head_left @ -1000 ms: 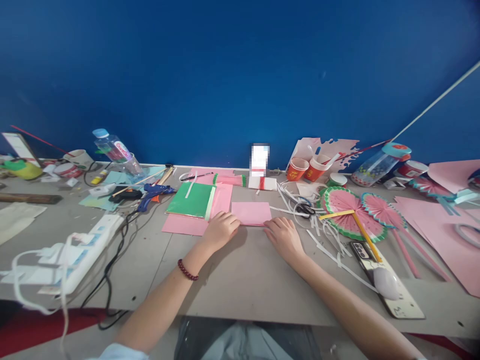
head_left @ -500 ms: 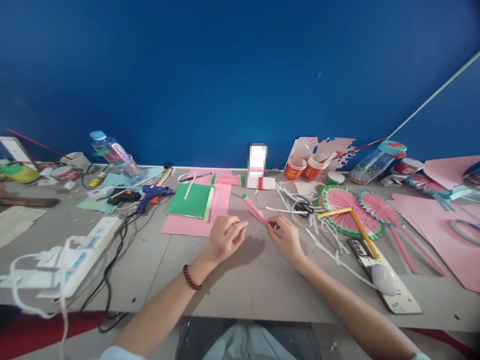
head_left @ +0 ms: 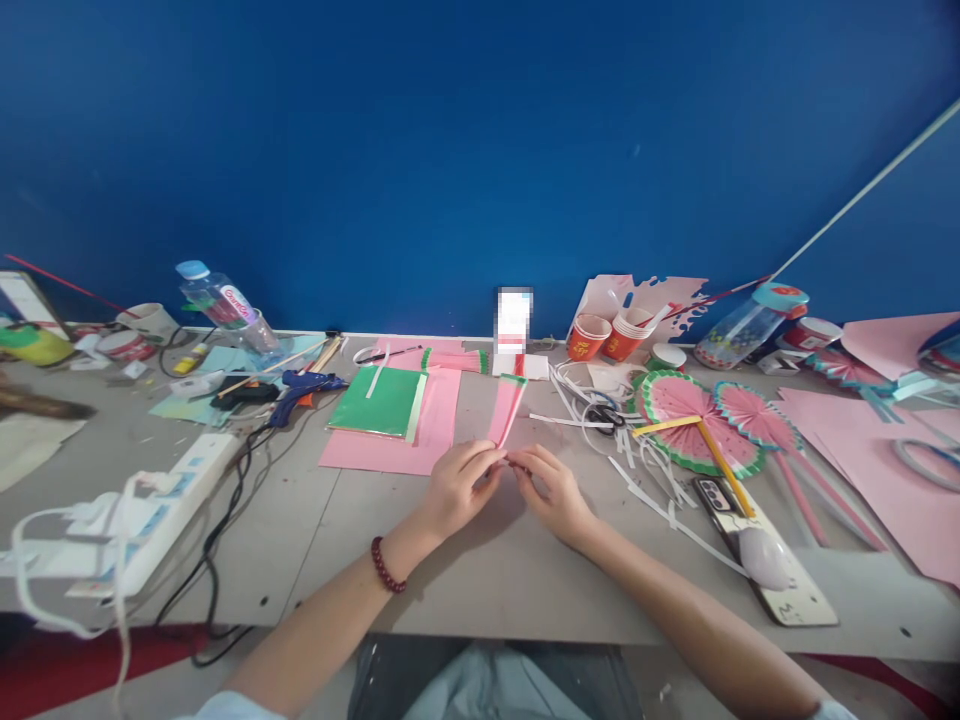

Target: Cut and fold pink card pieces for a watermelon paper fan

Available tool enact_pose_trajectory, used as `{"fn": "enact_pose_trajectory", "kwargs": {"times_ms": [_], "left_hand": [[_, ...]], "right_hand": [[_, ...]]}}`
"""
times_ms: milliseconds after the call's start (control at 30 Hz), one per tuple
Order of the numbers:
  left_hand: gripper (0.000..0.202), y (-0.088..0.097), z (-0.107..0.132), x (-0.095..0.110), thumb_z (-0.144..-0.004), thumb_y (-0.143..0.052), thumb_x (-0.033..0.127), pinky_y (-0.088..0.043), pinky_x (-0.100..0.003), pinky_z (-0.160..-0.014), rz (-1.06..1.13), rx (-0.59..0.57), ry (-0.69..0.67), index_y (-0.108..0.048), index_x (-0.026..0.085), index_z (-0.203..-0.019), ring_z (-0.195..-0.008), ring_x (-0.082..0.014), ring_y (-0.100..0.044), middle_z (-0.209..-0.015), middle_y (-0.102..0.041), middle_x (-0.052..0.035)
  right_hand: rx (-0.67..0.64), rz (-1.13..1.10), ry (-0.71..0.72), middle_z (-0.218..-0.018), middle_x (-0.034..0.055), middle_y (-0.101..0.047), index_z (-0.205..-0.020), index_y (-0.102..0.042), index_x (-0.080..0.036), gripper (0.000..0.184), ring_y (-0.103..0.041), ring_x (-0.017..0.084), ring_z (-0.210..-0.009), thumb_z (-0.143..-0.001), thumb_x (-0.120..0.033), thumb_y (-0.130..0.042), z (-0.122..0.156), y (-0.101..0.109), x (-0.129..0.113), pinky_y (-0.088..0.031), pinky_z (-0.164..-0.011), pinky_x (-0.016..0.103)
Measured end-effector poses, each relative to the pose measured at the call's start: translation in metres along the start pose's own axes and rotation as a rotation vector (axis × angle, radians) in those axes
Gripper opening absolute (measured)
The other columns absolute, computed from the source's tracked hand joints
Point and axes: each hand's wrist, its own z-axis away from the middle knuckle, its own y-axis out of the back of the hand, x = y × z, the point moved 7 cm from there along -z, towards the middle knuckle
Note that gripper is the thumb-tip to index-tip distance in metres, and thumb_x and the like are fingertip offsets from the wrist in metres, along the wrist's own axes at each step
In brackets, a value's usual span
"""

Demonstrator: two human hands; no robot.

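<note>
A narrow folded strip of pink paper with a green end stands out from between my hands, its green end pointing away from me. My left hand pinches the near end of the strip between thumb and fingers. Close against it, my right hand is closed too, its fingertips at the same near end. The fingers hide that end. Behind the strip lies a flat pink sheet, with a green paper pack on top of it.
Paper strips and black-handled scissors lie to the right, beside a watermelon-patterned paper fan and a phone. Leftward are a glue gun, a power strip and a bottle. Red paper cups stand at the back.
My left hand has moved right and taken hold of the folded paper's near end. The strip has swung from leaning left to pointing away from me, and its pleats look more spread.
</note>
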Motion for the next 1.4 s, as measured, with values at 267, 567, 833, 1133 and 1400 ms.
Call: {"fn": "enact_pose_trajectory", "kwargs": {"times_ms": [267,567,833,1133,1400], "left_hand": [[0.030,0.011,0.000,-0.006,-0.086,-0.043,0.004,-0.050,-0.028,-0.073,-0.120,0.036,-0.099,-0.058,0.021,-0.106,-0.087,-0.0154,-0.062,-0.096,-0.067,-0.0057],[0.027,0.017,-0.002,-0.002,-0.087,-0.043,0.006,-0.049,-0.031,-0.076,-0.262,0.039,-0.232,-0.060,0.021,-0.102,-0.091,-0.0169,-0.064,-0.097,-0.070,-0.0059],[0.030,0.024,-0.003,-0.010,-0.088,-0.042,0.008,-0.047,-0.034,-0.082,-0.308,0.091,-0.183,-0.056,0.021,-0.112,-0.093,-0.0175,-0.062,-0.095,-0.070,-0.0057],[0.026,0.005,-0.007,-0.024,-0.087,-0.040,0.007,-0.042,-0.035,-0.076,-0.394,-0.118,-0.042,-0.061,0.020,-0.090,-0.081,-0.0189,-0.057,-0.085,-0.064,-0.0058],[0.026,-0.024,0.008,-0.046,-0.082,-0.045,0.001,-0.044,-0.034,-0.070,-0.374,-0.400,0.080,-0.060,0.019,-0.091,-0.081,-0.0198,-0.054,-0.086,-0.059,-0.0049]], "right_hand": [[0.344,0.328,0.095,-0.097,0.0080,-0.060,-0.103,-0.056,-0.023,0.021,-0.060,0.019,-0.089,-0.083,-0.017,-0.054,0.006,0.034,0.006,-0.053,-0.073,0.033],[0.331,0.451,0.123,-0.105,0.0093,-0.062,-0.115,-0.058,-0.026,0.030,-0.060,0.021,-0.096,-0.088,-0.018,-0.049,-0.001,0.057,0.012,-0.050,-0.084,0.038],[0.350,0.406,0.148,-0.092,0.0065,-0.064,-0.095,-0.066,-0.025,0.020,-0.062,0.018,-0.086,-0.087,-0.015,-0.051,-0.001,0.055,0.011,-0.052,-0.080,0.035],[0.098,0.444,0.066,-0.093,0.0060,-0.065,-0.094,-0.066,-0.021,0.025,-0.062,0.016,-0.089,-0.091,-0.017,-0.041,-0.005,0.033,0.031,-0.050,-0.080,0.029],[-0.184,0.578,-0.043,-0.085,0.0046,-0.067,-0.087,-0.068,-0.021,0.017,-0.057,0.019,-0.086,-0.088,-0.019,-0.052,-0.003,0.012,0.057,-0.044,-0.077,0.030]]}}
